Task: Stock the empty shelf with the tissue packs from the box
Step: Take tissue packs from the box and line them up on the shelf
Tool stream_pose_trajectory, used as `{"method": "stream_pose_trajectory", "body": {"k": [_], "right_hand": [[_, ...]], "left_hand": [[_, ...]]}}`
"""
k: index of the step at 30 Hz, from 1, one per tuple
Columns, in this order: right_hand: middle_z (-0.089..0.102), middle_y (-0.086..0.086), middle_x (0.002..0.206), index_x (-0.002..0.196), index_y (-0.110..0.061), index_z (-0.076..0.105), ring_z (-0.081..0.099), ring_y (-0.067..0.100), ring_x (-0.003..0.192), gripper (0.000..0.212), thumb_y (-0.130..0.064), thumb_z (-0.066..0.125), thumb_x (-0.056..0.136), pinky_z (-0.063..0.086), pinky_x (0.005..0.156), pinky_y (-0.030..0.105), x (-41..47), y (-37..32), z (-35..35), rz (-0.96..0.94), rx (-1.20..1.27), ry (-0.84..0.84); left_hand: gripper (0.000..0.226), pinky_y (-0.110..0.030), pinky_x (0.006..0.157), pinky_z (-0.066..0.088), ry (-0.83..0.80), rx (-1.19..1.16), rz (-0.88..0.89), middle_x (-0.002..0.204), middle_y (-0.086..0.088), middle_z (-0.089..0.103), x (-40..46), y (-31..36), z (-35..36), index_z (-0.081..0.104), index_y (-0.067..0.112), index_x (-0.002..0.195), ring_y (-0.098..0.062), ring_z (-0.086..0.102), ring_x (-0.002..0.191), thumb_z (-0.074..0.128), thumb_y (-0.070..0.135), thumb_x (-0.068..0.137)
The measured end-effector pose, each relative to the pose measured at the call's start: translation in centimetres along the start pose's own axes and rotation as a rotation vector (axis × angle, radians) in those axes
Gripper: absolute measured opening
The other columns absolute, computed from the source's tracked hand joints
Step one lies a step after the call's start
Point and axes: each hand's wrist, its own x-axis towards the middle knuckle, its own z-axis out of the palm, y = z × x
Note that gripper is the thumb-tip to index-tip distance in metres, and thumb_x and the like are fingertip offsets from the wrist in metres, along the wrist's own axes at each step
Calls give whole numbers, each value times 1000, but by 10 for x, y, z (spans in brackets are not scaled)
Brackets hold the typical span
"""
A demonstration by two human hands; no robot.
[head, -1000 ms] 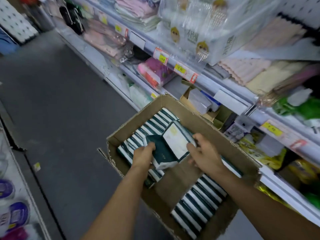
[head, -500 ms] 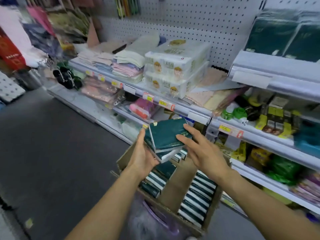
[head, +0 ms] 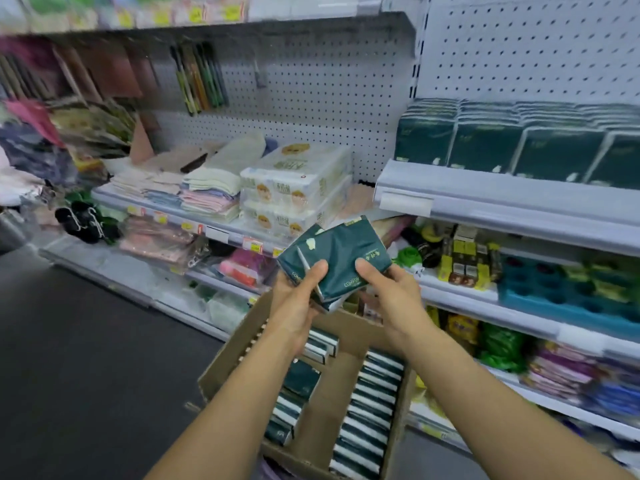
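Observation:
Both hands hold a small stack of dark green tissue packs (head: 337,258) in the air above the cardboard box (head: 341,332). My left hand (head: 301,292) grips the stack from the left, thumb on top. My right hand (head: 388,292) grips its right end. Inside the box, rows of the same green-and-white packs (head: 370,414) stand on edge. The white shelf (head: 491,199) at upper right carries a row of the same green packs (head: 516,143) standing upright, with white pegboard behind them.
White toilet-roll packs (head: 294,192) and folded towels (head: 207,188) fill the shelf to the left. Lower shelves at right hold green, yellow and blue goods (head: 561,289). The dark floor (head: 86,358) spreads to the left of the box.
Both hands lifted the stack of green packs out of the box and raised it higher. My view tilted up from the box to the shelves.

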Motion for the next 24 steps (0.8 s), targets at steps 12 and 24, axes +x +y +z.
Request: {"method": "stream_pose_trajectory", "body": {"k": [12, 24], "right_hand": [[72, 1, 86, 97, -16, 63, 68, 18, 78, 14, -7, 64, 87, 56, 66, 32, 81, -138, -66, -327, 64, 204], [64, 1, 123, 127, -23, 49, 60, 27, 107, 47, -39, 69, 87, 47, 81, 37, 182, -203, -76, -631, -1569, 137]], "left_hand": [[35, -37, 78, 59, 47, 15, -20, 109, -9, 73, 92, 2, 99, 59, 12, 123, -25, 72, 94, 69, 16, 90], [33, -36, 76, 59, -113, 155, -18, 108, -8, 74, 160, 37, 130, 59, 12, 122, -24, 72, 95, 68, 16, 91]]}}
